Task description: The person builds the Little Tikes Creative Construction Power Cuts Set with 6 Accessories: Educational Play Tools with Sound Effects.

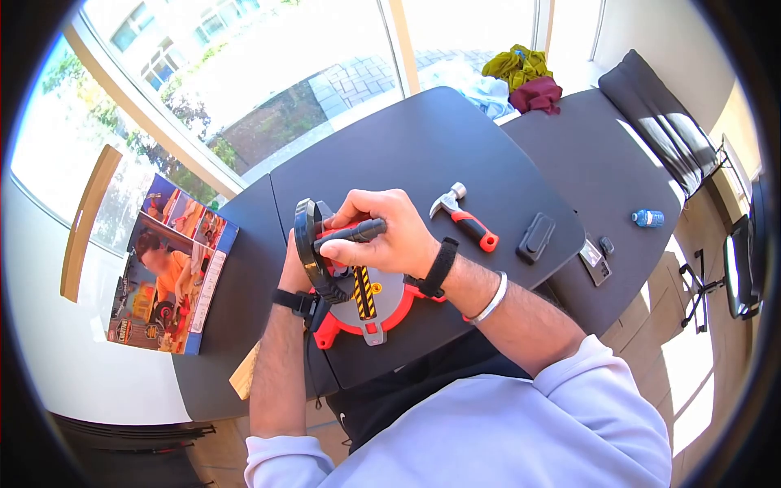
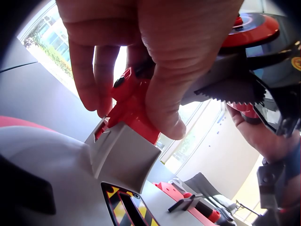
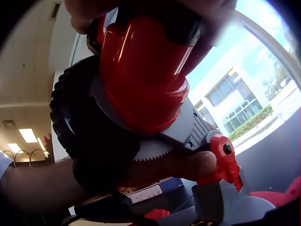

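A toy miter saw (image 1: 370,313) with a grey round base, red feet and a yellow-and-black striped slot stands on the dark table near the person. The right hand (image 1: 386,232) holds the black handle (image 1: 354,236) of its saw head from above. In the left wrist view, the left hand (image 2: 188,37) has its thumb and fingers on either side of the red hinge (image 2: 136,106) behind the base. The toothed grey blade (image 3: 153,149) shows under the black guard (image 3: 89,117) in the right wrist view, just above the left hand's fingers.
To the right lie a claw hammer (image 1: 468,220) with a red handle, a black case (image 1: 536,238) and a phone (image 1: 595,262). A printed box (image 1: 167,276) stands at the left. Farther right are a water bottle (image 1: 648,218) and a chair (image 1: 663,122); crumpled clothes (image 1: 521,69) lie at the back.
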The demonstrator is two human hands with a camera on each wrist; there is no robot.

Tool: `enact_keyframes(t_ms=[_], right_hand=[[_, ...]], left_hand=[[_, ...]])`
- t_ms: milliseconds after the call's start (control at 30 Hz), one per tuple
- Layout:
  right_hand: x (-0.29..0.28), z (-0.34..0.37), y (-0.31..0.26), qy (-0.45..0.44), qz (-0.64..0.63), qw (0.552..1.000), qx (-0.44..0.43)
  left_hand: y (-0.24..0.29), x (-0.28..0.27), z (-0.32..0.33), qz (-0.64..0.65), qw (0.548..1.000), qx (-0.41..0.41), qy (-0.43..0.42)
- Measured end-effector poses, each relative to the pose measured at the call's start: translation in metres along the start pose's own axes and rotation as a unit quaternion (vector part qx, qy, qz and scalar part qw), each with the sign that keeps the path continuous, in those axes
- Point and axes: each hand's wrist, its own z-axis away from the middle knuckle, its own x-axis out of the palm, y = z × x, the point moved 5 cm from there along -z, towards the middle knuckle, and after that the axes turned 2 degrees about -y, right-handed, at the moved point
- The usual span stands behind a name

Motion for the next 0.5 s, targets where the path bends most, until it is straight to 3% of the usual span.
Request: enact_keyframes(t_ms=[100,267,367,500], right_hand=[[-0.002,-0.001,0.001,-0.009,0.027,1.000,-0.010],[-0.004,-0.001,0.004,-0.016,0.035,0.999,-0.006],[-0.003,0.000,0.007,-0.018,0.041,0.999,-0.002],[-0.003,0.003,0.009,-0.018,0.030,0.999,0.010]], left_hand=[[0.005,0.006,0.002,0.027,1.000,-0.002,0.003],[0.016,0.011,0.004,-0.058,0.998,0.025,-0.005],[0.012,0.009,0.005,-0.004,1.000,-0.002,0.006],[0.010,0.007,0.006,-0.029,0.999,0.029,-0.007]])
